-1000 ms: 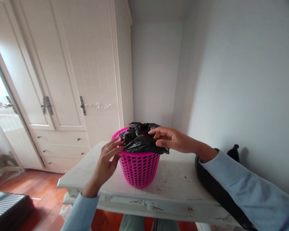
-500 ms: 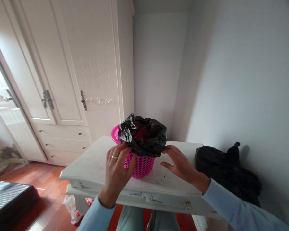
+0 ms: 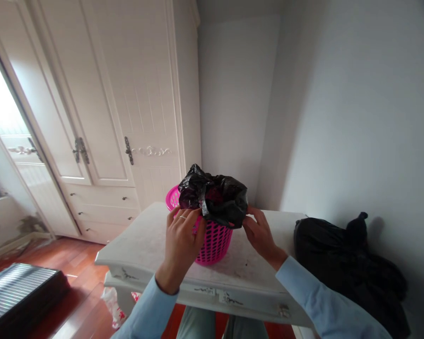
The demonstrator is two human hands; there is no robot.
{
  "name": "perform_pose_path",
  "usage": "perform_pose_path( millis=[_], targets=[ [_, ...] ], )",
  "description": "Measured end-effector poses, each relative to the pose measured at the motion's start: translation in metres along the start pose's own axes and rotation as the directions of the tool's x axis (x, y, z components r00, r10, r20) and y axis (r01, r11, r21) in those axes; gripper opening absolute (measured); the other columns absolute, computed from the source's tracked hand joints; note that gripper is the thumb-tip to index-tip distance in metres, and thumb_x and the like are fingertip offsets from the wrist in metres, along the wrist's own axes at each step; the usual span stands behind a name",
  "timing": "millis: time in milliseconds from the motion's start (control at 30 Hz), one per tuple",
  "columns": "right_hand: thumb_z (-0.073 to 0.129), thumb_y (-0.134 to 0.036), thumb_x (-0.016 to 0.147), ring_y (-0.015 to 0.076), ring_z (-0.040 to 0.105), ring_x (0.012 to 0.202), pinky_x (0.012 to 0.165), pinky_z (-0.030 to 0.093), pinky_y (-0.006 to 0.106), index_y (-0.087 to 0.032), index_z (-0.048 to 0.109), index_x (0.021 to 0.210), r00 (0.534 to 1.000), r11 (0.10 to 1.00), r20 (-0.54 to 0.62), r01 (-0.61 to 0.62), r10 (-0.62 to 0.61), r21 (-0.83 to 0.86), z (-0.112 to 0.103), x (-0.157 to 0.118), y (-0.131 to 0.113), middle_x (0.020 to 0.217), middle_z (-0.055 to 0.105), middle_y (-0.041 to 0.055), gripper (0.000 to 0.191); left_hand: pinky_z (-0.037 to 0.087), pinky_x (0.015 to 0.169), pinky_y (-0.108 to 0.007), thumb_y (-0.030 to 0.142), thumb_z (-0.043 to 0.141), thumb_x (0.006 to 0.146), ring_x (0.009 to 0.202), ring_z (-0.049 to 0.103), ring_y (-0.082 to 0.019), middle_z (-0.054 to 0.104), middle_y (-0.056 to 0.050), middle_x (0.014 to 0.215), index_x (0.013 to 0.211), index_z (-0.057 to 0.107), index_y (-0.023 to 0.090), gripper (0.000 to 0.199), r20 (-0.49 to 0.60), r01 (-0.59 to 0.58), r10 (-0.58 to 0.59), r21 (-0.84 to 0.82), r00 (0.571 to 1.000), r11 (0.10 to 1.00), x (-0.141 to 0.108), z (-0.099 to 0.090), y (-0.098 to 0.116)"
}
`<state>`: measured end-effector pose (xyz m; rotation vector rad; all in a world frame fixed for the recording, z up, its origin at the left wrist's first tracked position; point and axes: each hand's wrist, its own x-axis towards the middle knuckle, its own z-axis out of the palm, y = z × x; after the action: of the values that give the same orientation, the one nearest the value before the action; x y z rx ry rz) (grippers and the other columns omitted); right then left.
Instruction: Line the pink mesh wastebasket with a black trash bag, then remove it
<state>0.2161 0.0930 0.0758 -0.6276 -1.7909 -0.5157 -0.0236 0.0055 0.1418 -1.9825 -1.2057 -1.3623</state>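
A pink lattice plastic basket [image 3: 215,245] stands upright on a white table [image 3: 141,238]. A black garbage bag [image 3: 224,219] lines it, its crumpled edge folded over the front and right of the rim. At the left, part of the pink rim shows uncovered. My left hand [image 3: 184,238], with a ring on one finger, is closed on the bag at the front left of the rim; its fingertips are partly hidden. My right hand [image 3: 262,234] pinches the bag's edge at the right side, thumb and fingers together.
A full, knotted black bag [image 3: 339,254] lies at the table's right end against the grey wall [image 3: 339,117]. Behind on the left stands a white wardrobe [image 3: 148,103] with drawers. A dark box with a ribbed top [image 3: 17,287] and a red-and-white bag [image 3: 113,308] are lower left.
My right hand has gone from loosely touching the bag to pinching its edge. The bag's left part has bunched inward over the opening. The view has shifted slightly left.
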Motion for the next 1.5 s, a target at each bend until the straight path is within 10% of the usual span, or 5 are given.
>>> perform_pose_path(
  millis=[400, 900, 1133, 1267, 1500],
  targets=[
    [0.053, -0.032, 0.1, 0.0199, 0.07, 0.085, 0.075, 0.056, 0.033, -0.025, 0.065, 0.106, 0.977, 0.947, -0.013, -0.205, 0.215, 0.246, -0.093, 0.115, -0.002, 0.095, 0.072, 0.0062, 0.015, 0.049, 0.093, -0.04, 0.03, 0.059, 0.095, 0.081, 0.064, -0.018, 0.069, -0.002, 0.08, 0.079, 0.067, 0.02, 0.021, 0.013, 0.133, -0.139, -0.391, 0.99, 0.911, 0.0, -0.003, -0.031],
    [0.065, -0.025, 0.087, 0.0153, 0.064, 0.067, 0.066, 0.047, 0.029, -0.018, 0.071, 0.084, 0.965, 0.968, 0.159, -0.228, 0.21, 0.103, -0.073, 0.226, 0.004, 0.08, 0.074, 0.0031, 0.01, 0.038, 0.118, -0.05, 0.036, 0.059, 0.093, 0.089, 0.07, -0.018, 0.073, -0.003, 0.084, 0.074, 0.067, 0.019, 0.027, 0.031, 0.215, -0.233, -0.513, 0.972, 0.831, 0.003, 0.012, -0.06],
    [0.066, -0.019, 0.086, 0.0122, 0.056, 0.037, 0.032, 0.028, 0.021, -0.015, 0.061, 0.08, 0.739, 0.699, 0.139, -0.67, 0.659, 0.249, -0.085, 0.263, 0.041, 0.07, 0.065, 0.0023, 0.009, 0.032, 0.121, -0.056, 0.036, 0.058, 0.094, 0.109, 0.07, -0.024, 0.075, -0.005, 0.089, 0.08, 0.067, 0.02, 0.023, 0.098, 0.211, -0.188, -0.526, 0.977, 0.824, 0.009, 0.018, -0.057],
    [0.059, -0.015, 0.092, 0.0129, 0.066, 0.049, 0.042, 0.046, 0.022, -0.017, 0.055, 0.083, 0.678, 0.623, 0.067, -0.706, 0.732, 0.336, -0.09, 0.311, 0.046, 0.079, 0.066, 0.0039, 0.01, 0.032, 0.121, -0.057, 0.037, 0.056, 0.094, 0.111, 0.069, -0.026, 0.075, -0.007, 0.091, 0.08, 0.066, 0.021, 0.023, 0.121, 0.21, -0.172, -0.528, 0.978, 0.823, 0.013, 0.024, -0.052],
    [0.056, -0.011, 0.092, 0.0119, 0.068, 0.061, 0.065, 0.057, 0.032, -0.013, 0.055, 0.085, 0.82, 0.802, -0.044, -0.544, 0.57, 0.247, -0.071, 0.384, 0.007, 0.077, 0.062, 0.0022, 0.007, 0.043, 0.112, -0.054, 0.032, 0.052, 0.099, 0.131, 0.056, -0.027, 0.067, -0.014, 0.124, 0.108, 0.067, 0.019, 0.022, 0.059, 0.142, -0.129, -0.464, 0.99, 0.875, 0.011, 0.02, -0.031]
  ],
)
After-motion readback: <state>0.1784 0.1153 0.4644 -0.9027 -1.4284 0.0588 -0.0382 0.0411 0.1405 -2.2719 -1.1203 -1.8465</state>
